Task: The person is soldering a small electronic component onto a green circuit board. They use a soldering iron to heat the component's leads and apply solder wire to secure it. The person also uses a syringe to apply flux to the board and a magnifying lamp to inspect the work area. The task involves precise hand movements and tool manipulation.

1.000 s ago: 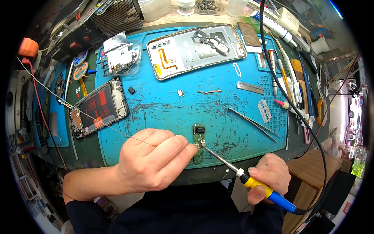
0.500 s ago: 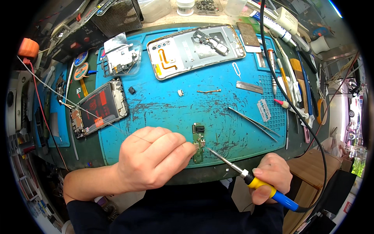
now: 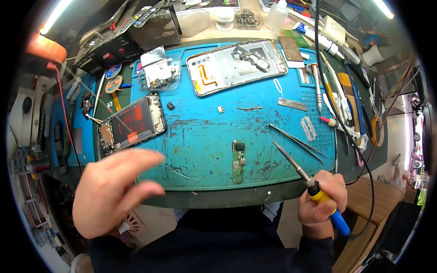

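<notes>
Since the earlier frame the left hand [image 3: 114, 191] has been lifted off the small green circuit board [image 3: 237, 160] and drawn back past the tabletop's near edge, blurred, fingers loosely spread, nothing held. Board is now left uncovered on the blue mat [image 3: 205, 136], near its front edge. Right hand [image 3: 321, 202] is closed around the soldering iron [image 3: 302, 175], tip raised just right of the board. Tweezers [image 3: 298, 143] lie beyond the tip; opened phone [image 3: 132, 123] toward the left edge.

Both hands are bare, with no gloves, rings or watch showing. The left hand [image 3: 114, 191] and right hand [image 3: 321, 200] emerge from dark navy sleeves near the bench [image 3: 214, 136] front edge.
</notes>
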Motion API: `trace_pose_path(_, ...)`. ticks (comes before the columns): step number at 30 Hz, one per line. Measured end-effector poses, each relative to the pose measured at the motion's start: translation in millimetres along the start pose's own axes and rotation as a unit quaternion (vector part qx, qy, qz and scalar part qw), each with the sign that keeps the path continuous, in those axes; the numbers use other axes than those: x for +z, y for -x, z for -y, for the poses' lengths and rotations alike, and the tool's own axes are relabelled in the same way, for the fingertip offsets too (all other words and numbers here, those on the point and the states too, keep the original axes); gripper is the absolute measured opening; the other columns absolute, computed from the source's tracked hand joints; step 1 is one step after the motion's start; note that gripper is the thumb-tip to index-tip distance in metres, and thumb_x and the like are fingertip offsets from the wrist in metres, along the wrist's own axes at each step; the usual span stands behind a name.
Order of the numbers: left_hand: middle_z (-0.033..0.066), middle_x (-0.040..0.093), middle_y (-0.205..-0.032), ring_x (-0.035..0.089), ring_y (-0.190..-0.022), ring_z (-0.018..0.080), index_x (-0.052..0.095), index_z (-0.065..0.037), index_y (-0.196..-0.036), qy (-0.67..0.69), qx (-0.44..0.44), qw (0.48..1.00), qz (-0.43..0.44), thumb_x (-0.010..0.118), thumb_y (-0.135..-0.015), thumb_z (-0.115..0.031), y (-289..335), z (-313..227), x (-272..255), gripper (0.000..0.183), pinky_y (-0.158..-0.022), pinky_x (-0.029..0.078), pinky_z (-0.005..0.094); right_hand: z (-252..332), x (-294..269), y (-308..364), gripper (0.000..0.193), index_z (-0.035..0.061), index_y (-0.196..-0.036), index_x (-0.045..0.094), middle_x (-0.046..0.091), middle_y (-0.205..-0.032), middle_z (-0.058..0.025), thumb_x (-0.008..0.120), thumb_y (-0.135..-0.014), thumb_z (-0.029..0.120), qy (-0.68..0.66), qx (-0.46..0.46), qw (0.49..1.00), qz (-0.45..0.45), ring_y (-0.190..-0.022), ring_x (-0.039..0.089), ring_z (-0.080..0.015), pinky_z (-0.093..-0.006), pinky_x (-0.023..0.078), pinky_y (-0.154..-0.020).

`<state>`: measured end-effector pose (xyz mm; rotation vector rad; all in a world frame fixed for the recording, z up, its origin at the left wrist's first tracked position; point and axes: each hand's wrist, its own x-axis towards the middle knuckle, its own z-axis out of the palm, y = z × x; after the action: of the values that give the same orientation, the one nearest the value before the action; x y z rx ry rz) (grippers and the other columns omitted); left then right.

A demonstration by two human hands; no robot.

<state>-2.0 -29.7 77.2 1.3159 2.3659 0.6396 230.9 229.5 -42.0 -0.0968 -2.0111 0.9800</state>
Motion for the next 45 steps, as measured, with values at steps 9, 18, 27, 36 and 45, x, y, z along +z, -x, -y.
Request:
trace_pose_path(9,0.0073,0.07,-0.126,0.065,-0.118,0.0303,0.066,-0.006,-0.129,-0.018,0.393,0.919,-0.007,0.077,-0.083,-0.006,-76.8,7.2,70.0,0.047,-0.091,0.054,0.0428,4.0,5.5,-5.9,0.043,-0.002,-0.109,0.064,0.052,-0.078,-0.0065,0.048,-0.109,0.039,-0.045,0.079,0.99,-0.105,-0.057,0.038,-0.008,-0.0244,0.026,-0.049)
trace_pose_path(18,0.011,0.068,-0.094,0.067,-0.085,0.0267,0.064,-0.003,-0.129,-0.103,0.142,0.974,-0.14,0.075,-0.089,-0.004,-25.8,-0.6,71.9,0.041,-0.074,0.052,0.0363,2.9,11.1,-3.5,0.046,-0.0057,-0.106,0.064,0.052,-0.083,-0.0049,0.046,-0.108,0.037,-0.062,0.084,0.985,-0.139,-0.052,0.031,-0.0037,-0.0227,0.019,-0.046)
trace_pose_path(27,0.0132,0.062,-0.142,0.056,-0.131,0.0337,0.055,-0.005,-0.145,-0.019,0.2,0.979,-0.043,0.086,-0.08,-0.019,-32.7,20.4,57.2,0.073,-0.111,0.043,0.0458,4.6,12.0,-3.5,0.043,-0.0062,-0.114,0.066,0.056,-0.086,-0.0053,0.056,-0.107,0.035,-0.095,0.077,0.983,-0.134,-0.056,0.037,-0.0043,-0.0218,0.023,-0.048)
trace_pose_path(36,0.0027,0.072,-0.113,0.064,-0.115,0.0249,0.071,-0.009,-0.112,-0.187,0.244,0.945,-0.111,0.085,-0.077,-0.022,-10.0,31.4,39.3,0.039,-0.104,0.043,0.0419,13.9,3.9,-10.7,0.044,-0.0067,-0.128,0.063,0.07,-0.093,-0.0115,0.073,-0.099,0.024,-0.016,0.1,0.994,-0.03,-0.071,0.06,-0.0118,-0.0249,0.048,-0.065)
trace_pose_path(45,0.0043,0.067,-0.11,0.063,-0.081,0.0224,0.066,-0.006,-0.097,-0.132,0.232,0.955,-0.126,0.077,-0.082,-0.006,-8.6,40.5,41.1,0.019,-0.067,0.052,0.0355,36.0,10.3,-34.5,0.037,-0.0015,-0.125,0.069,0.07,-0.088,-0.0128,0.075,-0.09,0.009,0.011,-0.019,0.997,0.079,-0.068,0.064,-0.0199,-0.0286,0.053,-0.063)
